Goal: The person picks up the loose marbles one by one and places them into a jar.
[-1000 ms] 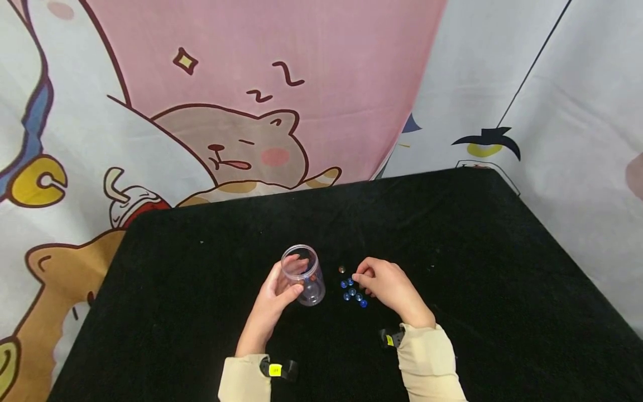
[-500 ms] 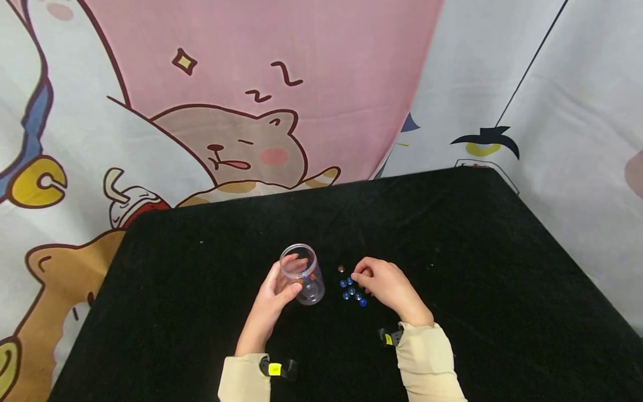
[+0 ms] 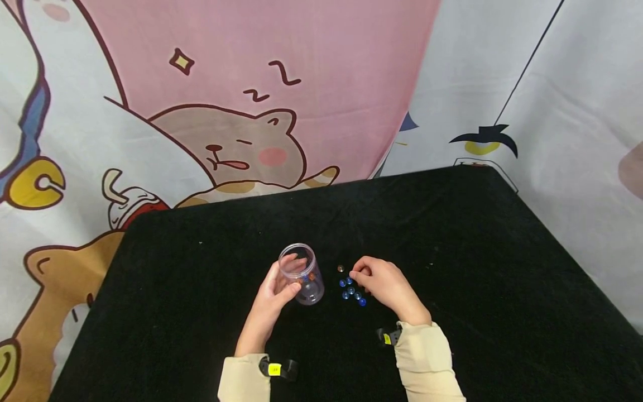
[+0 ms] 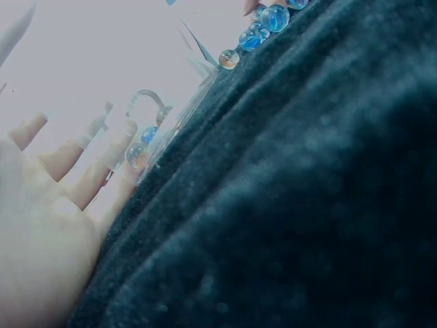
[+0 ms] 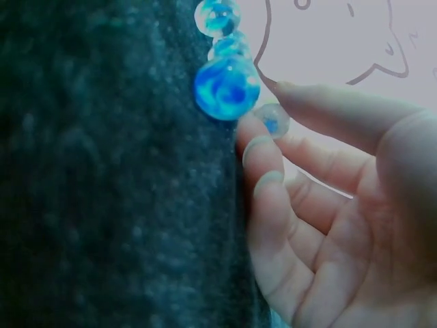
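Where the head view looks down on the black cloth table [image 3: 452,251], the left hand [image 3: 273,293] grips a clear jar [image 3: 302,273], long axis tilted, mouth up and away. The right hand [image 3: 384,285], fingers curled, pinches at blue marbles [image 3: 351,291] just right of the jar; nothing has shifted since earlier. Left wrist: fingers [image 4: 82,171] wrap the jar wall, marbles inside. Right wrist: fingertips [image 5: 263,147] touch a marble [image 5: 227,87].
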Action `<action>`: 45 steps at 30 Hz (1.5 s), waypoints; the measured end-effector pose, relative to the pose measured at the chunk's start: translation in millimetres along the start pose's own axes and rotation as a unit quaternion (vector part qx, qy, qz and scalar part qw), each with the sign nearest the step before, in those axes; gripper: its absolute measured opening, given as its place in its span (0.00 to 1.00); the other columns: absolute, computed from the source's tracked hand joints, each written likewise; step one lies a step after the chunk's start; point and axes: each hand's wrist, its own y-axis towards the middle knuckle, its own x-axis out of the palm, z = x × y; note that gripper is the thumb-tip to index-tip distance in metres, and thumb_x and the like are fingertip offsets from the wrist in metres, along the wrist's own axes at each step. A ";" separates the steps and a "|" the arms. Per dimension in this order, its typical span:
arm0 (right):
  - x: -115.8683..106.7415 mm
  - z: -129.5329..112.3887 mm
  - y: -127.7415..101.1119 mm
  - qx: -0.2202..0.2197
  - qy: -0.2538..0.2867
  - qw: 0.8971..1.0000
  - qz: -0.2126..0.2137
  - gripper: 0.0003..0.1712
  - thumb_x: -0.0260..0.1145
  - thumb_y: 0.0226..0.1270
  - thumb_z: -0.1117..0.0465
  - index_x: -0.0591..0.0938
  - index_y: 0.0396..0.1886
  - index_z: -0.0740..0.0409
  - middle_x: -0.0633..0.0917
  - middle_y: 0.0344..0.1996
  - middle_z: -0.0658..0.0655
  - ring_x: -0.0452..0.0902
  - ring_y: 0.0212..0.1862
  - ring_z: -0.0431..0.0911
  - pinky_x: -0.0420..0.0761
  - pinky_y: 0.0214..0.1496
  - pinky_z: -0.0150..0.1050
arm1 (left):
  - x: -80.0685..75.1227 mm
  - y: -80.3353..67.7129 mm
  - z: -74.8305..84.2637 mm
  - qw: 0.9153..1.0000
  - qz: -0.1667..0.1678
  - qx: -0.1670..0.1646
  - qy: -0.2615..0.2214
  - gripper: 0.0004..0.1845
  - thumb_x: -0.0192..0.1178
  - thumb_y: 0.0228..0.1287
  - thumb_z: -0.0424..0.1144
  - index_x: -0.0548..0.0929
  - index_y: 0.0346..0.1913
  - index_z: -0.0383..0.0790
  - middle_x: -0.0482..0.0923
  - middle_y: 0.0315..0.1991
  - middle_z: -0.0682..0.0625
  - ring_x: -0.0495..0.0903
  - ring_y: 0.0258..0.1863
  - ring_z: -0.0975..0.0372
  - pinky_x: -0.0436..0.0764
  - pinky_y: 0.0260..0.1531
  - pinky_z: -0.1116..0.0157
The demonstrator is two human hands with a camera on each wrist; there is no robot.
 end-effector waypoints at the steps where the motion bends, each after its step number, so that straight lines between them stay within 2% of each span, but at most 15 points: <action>1: -0.4 -0.1 -0.1 -0.001 -0.001 1.000 0.001 0.05 0.59 0.62 0.53 0.78 0.33 0.48 0.76 0.22 0.47 0.72 0.23 0.40 0.71 0.27 0.36 | 0.2 0.3 0.2 1.000 0.000 0.001 -0.001 0.27 0.51 0.62 0.29 0.57 0.64 0.36 0.64 0.61 0.41 0.62 0.61 0.52 0.60 0.58 0.53; 9: -3.0 -0.6 0.1 -0.002 0.002 1.000 0.009 0.05 0.59 0.62 0.53 0.78 0.33 0.48 0.77 0.24 0.47 0.72 0.24 0.40 0.72 0.28 0.36 | 0.8 2.6 2.8 1.000 -0.005 0.007 -0.002 0.26 0.49 0.63 0.27 0.57 0.64 0.35 0.64 0.61 0.41 0.63 0.61 0.53 0.60 0.58 0.53; 17: -0.2 -2.0 2.0 -0.003 -0.002 1.000 0.017 0.06 0.58 0.62 0.52 0.78 0.33 0.47 0.76 0.22 0.46 0.72 0.23 0.40 0.71 0.26 0.36 | 1.8 1.2 5.7 1.000 0.001 -0.003 -0.004 0.26 0.48 0.63 0.27 0.58 0.64 0.37 0.64 0.61 0.42 0.62 0.61 0.54 0.60 0.58 0.53; 24: 2.1 0.1 3.3 -0.002 -0.003 1.000 0.012 0.07 0.58 0.62 0.51 0.78 0.34 0.46 0.76 0.22 0.46 0.72 0.23 0.40 0.71 0.26 0.36 | 1.6 0.2 5.1 1.000 0.003 -0.013 -0.007 0.26 0.49 0.63 0.28 0.58 0.64 0.38 0.64 0.61 0.42 0.63 0.61 0.55 0.60 0.58 0.52; 39: 3.6 1.1 5.3 -0.002 0.002 1.000 0.031 0.07 0.57 0.62 0.50 0.78 0.33 0.45 0.77 0.22 0.45 0.72 0.23 0.40 0.71 0.25 0.36 | 1.9 1.1 2.4 1.000 0.004 -0.010 -0.003 0.27 0.50 0.63 0.29 0.58 0.64 0.39 0.64 0.61 0.43 0.63 0.61 0.55 0.60 0.58 0.52; 45: 5.1 2.0 7.0 -0.001 0.000 0.999 0.033 0.07 0.57 0.62 0.49 0.78 0.33 0.45 0.77 0.22 0.45 0.72 0.23 0.40 0.70 0.26 0.36 | 1.7 1.2 1.8 1.000 0.004 -0.008 -0.001 0.27 0.49 0.63 0.28 0.57 0.64 0.36 0.64 0.61 0.43 0.63 0.61 0.54 0.61 0.58 0.53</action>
